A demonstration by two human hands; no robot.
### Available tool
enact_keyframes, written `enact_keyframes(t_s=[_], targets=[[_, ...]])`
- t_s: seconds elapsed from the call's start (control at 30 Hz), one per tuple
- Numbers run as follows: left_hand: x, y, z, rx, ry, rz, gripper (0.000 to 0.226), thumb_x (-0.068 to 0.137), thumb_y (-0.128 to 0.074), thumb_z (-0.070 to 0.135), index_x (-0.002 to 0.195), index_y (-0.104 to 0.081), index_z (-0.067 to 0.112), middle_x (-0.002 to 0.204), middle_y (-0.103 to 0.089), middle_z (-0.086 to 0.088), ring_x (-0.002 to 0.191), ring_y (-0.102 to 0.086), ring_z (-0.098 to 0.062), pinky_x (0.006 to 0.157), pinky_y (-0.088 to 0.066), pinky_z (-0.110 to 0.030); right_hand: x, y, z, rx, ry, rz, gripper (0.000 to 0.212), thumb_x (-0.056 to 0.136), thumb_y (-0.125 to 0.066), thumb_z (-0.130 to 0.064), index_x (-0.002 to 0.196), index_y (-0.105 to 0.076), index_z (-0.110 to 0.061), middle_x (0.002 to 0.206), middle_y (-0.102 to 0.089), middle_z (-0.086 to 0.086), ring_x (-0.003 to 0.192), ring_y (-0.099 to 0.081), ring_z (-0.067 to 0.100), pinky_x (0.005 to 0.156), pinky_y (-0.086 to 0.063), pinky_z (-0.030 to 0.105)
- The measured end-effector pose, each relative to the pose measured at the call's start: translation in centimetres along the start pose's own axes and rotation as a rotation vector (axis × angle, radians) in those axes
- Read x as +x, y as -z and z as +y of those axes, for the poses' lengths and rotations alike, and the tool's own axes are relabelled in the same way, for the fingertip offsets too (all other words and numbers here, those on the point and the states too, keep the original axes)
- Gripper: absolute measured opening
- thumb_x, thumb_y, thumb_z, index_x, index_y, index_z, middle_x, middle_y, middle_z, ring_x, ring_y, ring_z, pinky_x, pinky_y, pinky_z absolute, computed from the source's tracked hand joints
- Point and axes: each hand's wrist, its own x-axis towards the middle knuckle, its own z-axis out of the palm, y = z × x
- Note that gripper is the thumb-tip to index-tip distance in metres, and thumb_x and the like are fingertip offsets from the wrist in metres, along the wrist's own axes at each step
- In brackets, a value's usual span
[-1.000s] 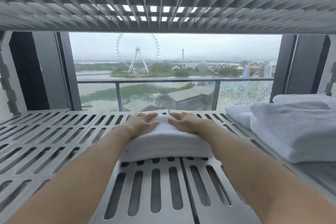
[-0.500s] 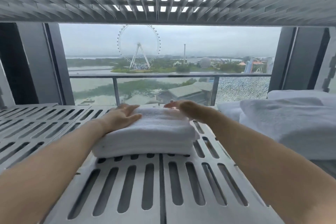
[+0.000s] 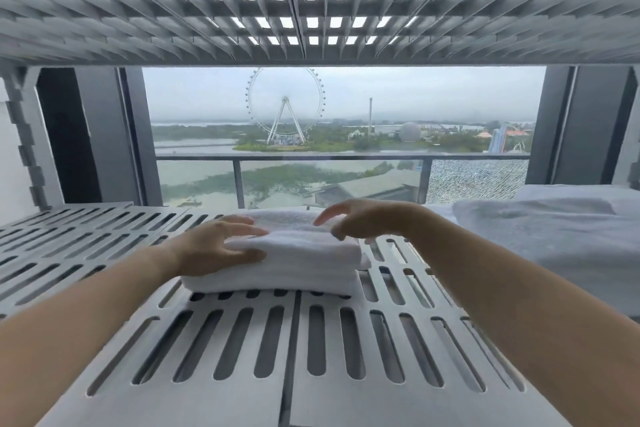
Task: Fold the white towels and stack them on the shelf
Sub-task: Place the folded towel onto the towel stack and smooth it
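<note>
A folded white towel (image 3: 298, 256) lies flat on the slotted grey shelf (image 3: 242, 350), in the middle of the view. My left hand (image 3: 216, 246) touches the towel's left end, fingers spread over its top and thumb against its side. My right hand (image 3: 360, 218) hovers just above the towel's far right corner with relaxed, slightly bent fingers, holding nothing. More folded white towels (image 3: 554, 236) are piled at the right end of the same shelf.
Another slotted shelf (image 3: 311, 3) hangs close overhead. Dark uprights (image 3: 104, 135) frame the left and right sides. Behind the shelf is a window with a balcony railing (image 3: 339, 158). Bare slotted shelf stretches to the left of the towel.
My right hand has lifted off the towel's top and now hovers above it. My left hand has slid to the towel's left end. The view has moved closer.
</note>
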Motion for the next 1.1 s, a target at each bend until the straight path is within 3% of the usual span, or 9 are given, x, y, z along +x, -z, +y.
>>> enact_keyframes(t_s=[0.1, 0.2, 0.33, 0.43, 0.53, 0.63, 0.77, 0.93, 1.1], targets=[[-0.1, -0.6, 0.8, 0.041, -0.019, 0.065, 0.059, 0.068, -0.047, 0.076, 0.12, -0.053, 0.048, 0.136, -0.044, 0.015, 0.123, -0.038, -0.001, 0.108, -0.027, -0.028, -0.5, 0.5, 0.7, -0.058, -0.02, 0.177, 0.057, 0.076, -0.035, 0.005, 0.122, -0.054, -0.023, 0.134, -0.046, 0.005, 0.091, -0.055, 0.015, 0.073, -0.053, 0.027], [0.4, -1.5, 3.0, 0.099, -0.114, 0.132, 0.052, 0.076, -0.057, 0.063, 0.122, -0.054, 0.041, 0.131, -0.05, 0.015, 0.121, -0.044, -0.005, 0.103, -0.033, -0.024, -1.0, 0.4, 1.7, -0.133, -0.06, 0.154, 0.048, 0.077, -0.05, 0.003, 0.121, -0.054, -0.017, 0.122, -0.053, 0.007, 0.103, -0.054, 0.019, 0.081, -0.051, 0.026], [2.2, -3.3, 7.1, 0.175, -0.175, 0.143, 0.045, 0.078, -0.058, 0.057, 0.119, -0.058, 0.038, 0.124, -0.057, 0.014, 0.111, -0.054, -0.009, 0.093, -0.046, -0.034, -1.9, -0.5, 2.6, -0.13, -0.066, 0.165, 0.039, 0.079, -0.065, -0.01, 0.116, -0.056, -0.013, 0.108, -0.059, 0.006, 0.095, -0.058, 0.02, 0.077, -0.051, 0.026], [3.2, -4.2, 8.7, 0.21, -0.127, 0.236, 0.023, 0.087, -0.051, 0.048, 0.088, -0.06, 0.026, 0.09, -0.065, 0.004, 0.085, -0.06, -0.019, 0.072, -0.048, -0.032, -2.6, -1.2, 3.5, -0.163, -0.044, 0.294, 0.028, 0.079, -0.067, -0.018, 0.104, -0.057, -0.01, 0.102, -0.062, 0.006, 0.089, -0.058, 0.02, 0.074, -0.048, 0.027], [3.7, -4.3, 8.6, 0.14, -0.041, 0.352, 0.034, 0.092, -0.044, 0.044, 0.076, -0.05, 0.015, 0.069, -0.058, -0.001, 0.066, -0.055, -0.023, 0.061, -0.044, -0.033, -3.9, -2.1, 4.3, -0.192, -0.008, 0.408, 0.018, 0.078, -0.067, -0.025, 0.092, -0.058, -0.018, 0.096, -0.064, 0.001, 0.08, -0.055, 0.013, 0.066, -0.04, 0.022], [3.8, -4.3, 8.8, 0.111, 0.001, 0.415, 0.036, 0.093, -0.041, 0.044, 0.077, -0.051, 0.013, 0.067, -0.056, -0.003, 0.063, -0.053, -0.024, 0.058, -0.039, -0.032, -5.2, -3.1, 4.5, -0.168, 0.057, 0.456, 0.019, 0.074, -0.07, -0.028, 0.091, -0.064, -0.023, 0.094, -0.066, -0.004, 0.073, -0.054, 0.005, 0.062, -0.038, 0.015], [3.9, -4.8, 9.5, 0.114, 0.004, 0.481, 0.035, 0.095, -0.04, 0.043, 0.079, -0.052, 0.014, 0.068, -0.056, -0.003, 0.061, -0.05, -0.024, 0.057, -0.037, -0.031, -5.4, -4.6, 3.7, -0.286, 0.145, 0.435, 0.026, 0.077, -0.067, -0.025, 0.103, -0.067, -0.022, 0.103, -0.061, 0.0, 0.083, -0.054, 0.012, 0.076, -0.044, 0.024], [4.1, -4.7, 9.9, 0.12, 0.039, 0.507, 0.034, 0.095, -0.039, 0.042, 0.081, -0.053, 0.014, 0.07, -0.056, -0.002, 0.063, -0.05, -0.022, 0.057, -0.036, -0.03, -4.6, -5.4, 2.5, -0.446, 0.214, 0.594, 0.025, 0.09, -0.048, -0.013, 0.105, -0.068, -0.02, 0.113, -0.059, 0.002, 0.102, -0.057, 0.024, 0.083, -0.047, 0.031], [4.9, -3.9, 10.3, 0.093, 0.08, 0.575, 0.035, 0.095, -0.037, 0.043, 0.078, -0.051, 0.016, 0.062, -0.05, 0.001, 0.058, -0.048, -0.021, 0.054, -0.033, -0.029, -4.9, -2.9, 2.0, -0.54, 0.283, 0.507, 0.027, 0.093, -0.047, -0.007, 0.108, -0.068, -0.015, 0.114, -0.062, 0.003, 0.1, -0.06, 0.024, 0.087, -0.046, 0.035]])
